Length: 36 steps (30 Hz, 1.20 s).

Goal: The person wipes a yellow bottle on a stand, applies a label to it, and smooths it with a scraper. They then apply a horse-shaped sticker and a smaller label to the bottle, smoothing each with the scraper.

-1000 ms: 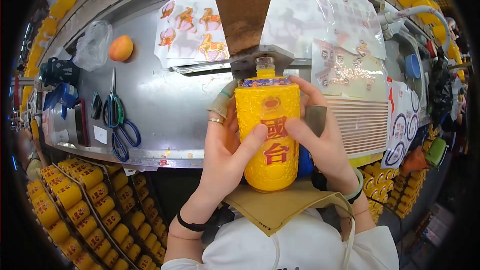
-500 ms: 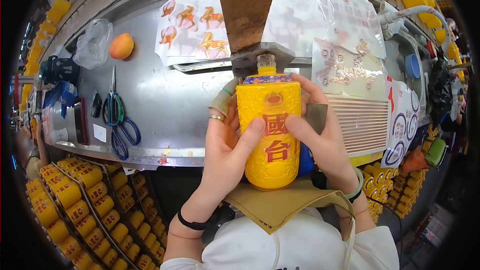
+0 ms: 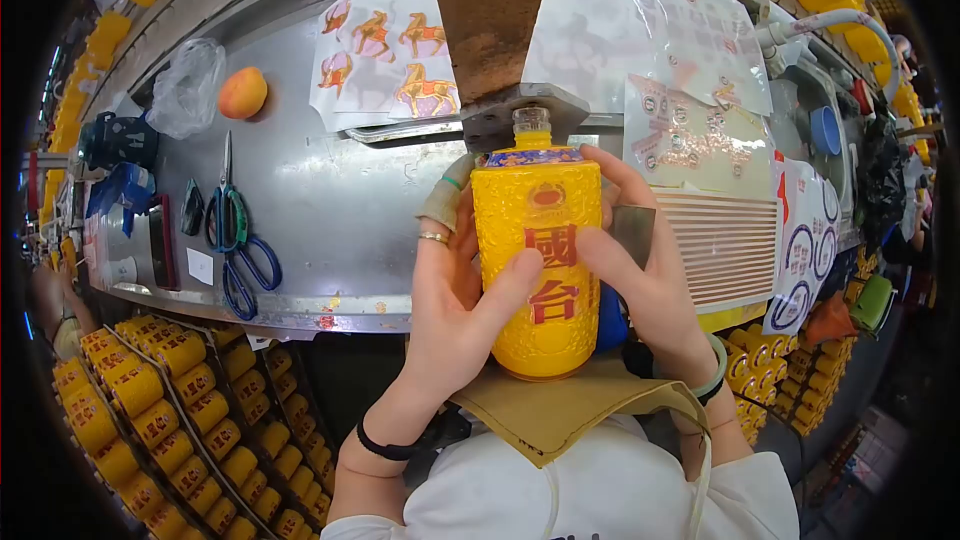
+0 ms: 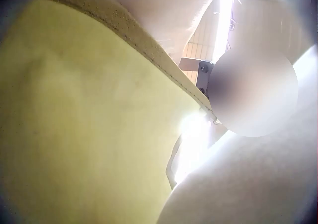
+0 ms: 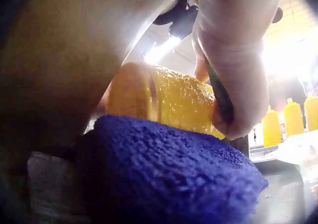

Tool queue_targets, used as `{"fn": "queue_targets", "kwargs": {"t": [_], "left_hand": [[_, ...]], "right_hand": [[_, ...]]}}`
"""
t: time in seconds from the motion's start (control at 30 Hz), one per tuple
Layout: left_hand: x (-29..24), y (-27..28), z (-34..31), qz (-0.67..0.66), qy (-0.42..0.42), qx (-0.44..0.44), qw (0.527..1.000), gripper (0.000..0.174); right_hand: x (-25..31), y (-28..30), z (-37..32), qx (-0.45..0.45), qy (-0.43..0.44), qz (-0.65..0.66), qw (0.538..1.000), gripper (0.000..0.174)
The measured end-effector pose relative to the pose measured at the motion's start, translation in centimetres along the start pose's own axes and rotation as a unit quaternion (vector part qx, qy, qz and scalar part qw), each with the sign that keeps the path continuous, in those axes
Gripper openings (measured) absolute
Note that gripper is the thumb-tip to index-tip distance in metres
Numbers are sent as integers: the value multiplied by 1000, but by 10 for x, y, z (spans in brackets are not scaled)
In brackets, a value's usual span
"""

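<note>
At the centre of the head view, the yellow bottle (image 3: 556, 274) lies between both hands, neck toward the top of the frame beside a dark metal plate (image 3: 490, 121), base just above a khaki apron (image 3: 548, 426). Contact between neck and plate cannot be confirmed.

Left hand (image 3: 452, 325): fingers curled behind the bottle's left side, thumb laid on the front, gripping it. Right hand (image 3: 655, 290): fingers bent round the right side, thumb on the front, likewise gripping. A dark flat piece (image 3: 632, 240) sits beside the right fingers; whether it is pinched cannot be told. The thumbs flank the upper red character (image 3: 553, 246); the lower red character (image 3: 553, 302) is largely exposed. Beneath the bottle, the right wrist view shows a blue textured pad (image 5: 174, 169).

Step in hand, as judged: pressing or smoothing the lettering on the bottle's front. Upper left of centre, decal sheets (image 3: 385, 65) on the tabletop (image 3: 330, 190) support that reading.

Next move, as judged, calls for even thumb pressure outward from the characters, with the bottle held steady. Sideways drag could shift lettering not firmly adhered.
</note>
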<state>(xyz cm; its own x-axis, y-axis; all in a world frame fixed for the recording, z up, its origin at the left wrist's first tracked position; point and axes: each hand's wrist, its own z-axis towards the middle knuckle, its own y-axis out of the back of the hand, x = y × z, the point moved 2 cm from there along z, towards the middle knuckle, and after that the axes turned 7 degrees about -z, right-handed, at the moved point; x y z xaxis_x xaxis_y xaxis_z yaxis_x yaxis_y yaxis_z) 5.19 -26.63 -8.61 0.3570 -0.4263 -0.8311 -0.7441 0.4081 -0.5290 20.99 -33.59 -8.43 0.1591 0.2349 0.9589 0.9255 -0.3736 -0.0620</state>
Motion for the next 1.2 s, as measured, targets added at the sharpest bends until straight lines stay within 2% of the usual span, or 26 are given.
{"fn": "queue_targets", "kwargs": {"t": [0.2, 0.3, 0.4, 0.6, 0.9, 1.2], "left_hand": [[2, -1, 2, -2, -2, -10, 1000, 72], [3, -1, 2, -18, 6, -17, 1000, 71], [2, -1, 1, -25, 15, -22, 999, 70], [2, -1, 0, -21, 9, -15, 1000, 70], [2, -1, 0, -20, 11, -15, 1000, 71], [1, -1, 1, 2, -7, -6, 1000, 74]], "right_hand": [[-2, 3, 0, 8, 21, -68, 997, 65], [3, -3, 0, 1, 16, -6, 1000, 65], [2, -2, 0, 3, 10, 0, 1000, 66], [-1, 2, 0, 8, 20, -46, 999, 68], [0, 1, 0, 3, 11, -11, 1000, 69], [0, 3, 0, 8, 11, -41, 999, 68]]}}
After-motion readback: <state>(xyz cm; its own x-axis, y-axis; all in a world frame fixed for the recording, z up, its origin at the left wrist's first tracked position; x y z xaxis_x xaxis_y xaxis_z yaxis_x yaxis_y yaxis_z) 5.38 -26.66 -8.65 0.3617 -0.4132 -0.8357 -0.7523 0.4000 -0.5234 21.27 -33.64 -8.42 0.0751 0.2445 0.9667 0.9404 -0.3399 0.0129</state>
